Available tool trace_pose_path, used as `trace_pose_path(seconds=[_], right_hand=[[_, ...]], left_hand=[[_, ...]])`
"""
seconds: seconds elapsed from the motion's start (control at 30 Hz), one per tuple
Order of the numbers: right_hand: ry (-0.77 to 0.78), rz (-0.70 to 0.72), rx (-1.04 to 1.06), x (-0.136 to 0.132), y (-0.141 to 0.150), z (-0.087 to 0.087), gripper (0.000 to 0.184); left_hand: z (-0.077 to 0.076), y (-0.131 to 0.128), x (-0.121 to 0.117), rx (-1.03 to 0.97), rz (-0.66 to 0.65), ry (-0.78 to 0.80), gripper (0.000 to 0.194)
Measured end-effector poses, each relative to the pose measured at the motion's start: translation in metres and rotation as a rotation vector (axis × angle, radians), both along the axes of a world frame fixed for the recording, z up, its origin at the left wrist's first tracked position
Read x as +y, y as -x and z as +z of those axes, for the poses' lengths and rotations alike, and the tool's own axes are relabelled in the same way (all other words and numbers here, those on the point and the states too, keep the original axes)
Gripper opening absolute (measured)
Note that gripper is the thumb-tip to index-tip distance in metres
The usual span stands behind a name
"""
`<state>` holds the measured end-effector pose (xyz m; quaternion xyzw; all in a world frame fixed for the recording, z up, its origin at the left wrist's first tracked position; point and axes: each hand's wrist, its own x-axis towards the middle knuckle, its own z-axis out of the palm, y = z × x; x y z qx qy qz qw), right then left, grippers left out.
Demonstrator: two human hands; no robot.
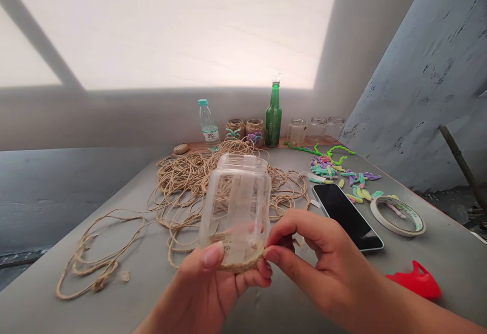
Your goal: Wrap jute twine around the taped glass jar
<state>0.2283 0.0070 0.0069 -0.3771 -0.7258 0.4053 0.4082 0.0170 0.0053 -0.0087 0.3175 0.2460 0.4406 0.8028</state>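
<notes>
loose jute twine (91,268), coiled on grey table (38,308). left hand (216,286): fingers curled together under clear glass jar (234,207), which is held just above the table, tilted slightly, with strips of tape (243,207) down its side and twine wrap (239,267) around its base. right hand (323,258): thumb and forefinger pinched on the twine wrap. to the right: 1 black smartphone (346,217), 1 tape roll (397,216), 1 red plastic piece (414,281).
</notes>
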Motion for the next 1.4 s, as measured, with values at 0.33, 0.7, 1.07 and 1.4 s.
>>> trace_pose_path(seconds=[0.33,0.7,1.07,1.4], right_hand=[[0.159,-0.053,0.086,0.004,-0.002,-0.01,0.02],[0.34,0.151,0.297,0.007,0.002,-0.011,0.054],[0.347,-0.115,0.288,0.009,0.001,-0.019,0.065],[0.298,-0.108,0.212,0.004,0.002,-0.015,0.053]], left_hand=[[-0.005,0.007,0.0,-0.099,-0.043,0.046,0.045],[-0.002,0.005,-0.001,-0.067,-0.113,0.011,0.055],[-0.004,-0.006,-0.002,0.134,0.301,0.049,0.053],[-0.006,-0.002,0.0,0.268,0.347,0.017,0.064]])
